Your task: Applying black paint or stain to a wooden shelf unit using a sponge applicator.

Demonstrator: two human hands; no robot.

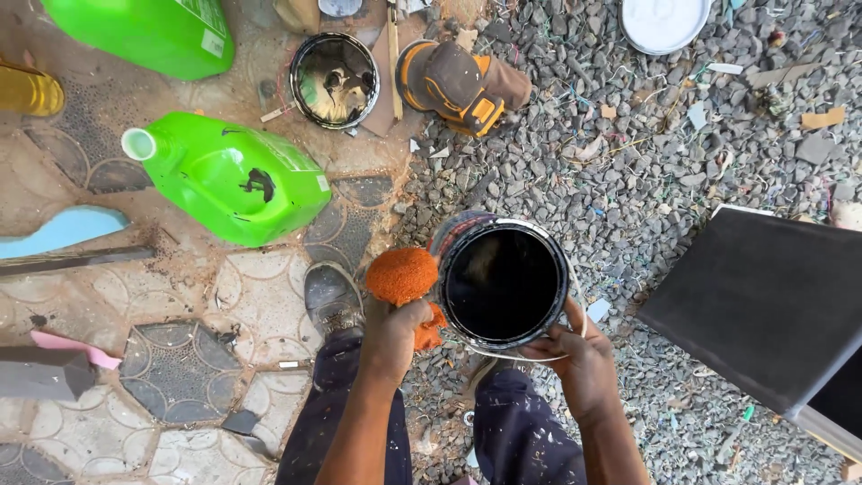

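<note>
Left grip (395,325) clenched on orange sponge (401,275), beside black paint can (503,283) clasped by right grip (575,352).

Paint can (504,284): black inside, pale rim. Sponge (401,275): orange, coarse-textured. Two jugs, at ten o'clock (235,180) and eleven o'clock (144,31): bright green, the nearer smeared black. Second can (334,80): dark, glossy interior. Board (763,305) at three o'clock: black. Paving (180,359): tan and grey scalloped pattern. Gravel (628,162): grey. Trousers (521,431): dark blue, paint-flecked.

Sponge (400,275) just left of paint can (504,284)
</note>
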